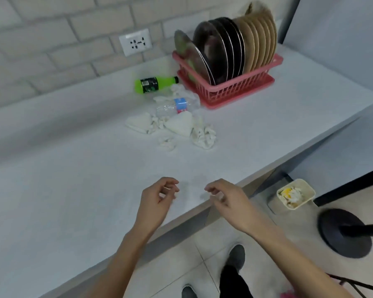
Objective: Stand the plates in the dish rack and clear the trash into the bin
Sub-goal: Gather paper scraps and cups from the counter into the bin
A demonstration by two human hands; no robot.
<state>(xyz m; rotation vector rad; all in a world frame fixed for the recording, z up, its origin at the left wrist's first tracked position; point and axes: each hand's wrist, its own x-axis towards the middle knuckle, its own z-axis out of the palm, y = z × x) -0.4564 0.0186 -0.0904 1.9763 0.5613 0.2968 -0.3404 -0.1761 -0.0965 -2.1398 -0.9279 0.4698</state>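
Note:
A pink dish rack [235, 91] stands at the back right of the white counter [73, 190], filled with upright dark plates [220, 50] and tan plates [258, 44]. In front of it lie a green bottle [153, 84], a crushed clear bottle [177, 106] with a blue label, and several crumpled white tissues [181, 125]. A cream bin [308, 190] with trash inside sits on the floor under the counter's right edge. My left hand [157, 201] and my right hand [226, 198] hover over the counter's near edge, fingers loosely curled, holding nothing.
A wall socket [135, 41] sits on the brick wall behind the counter. On the floor to the right stands a black round stand base [345, 233]. My feet show on the tiled floor [202, 254] below.

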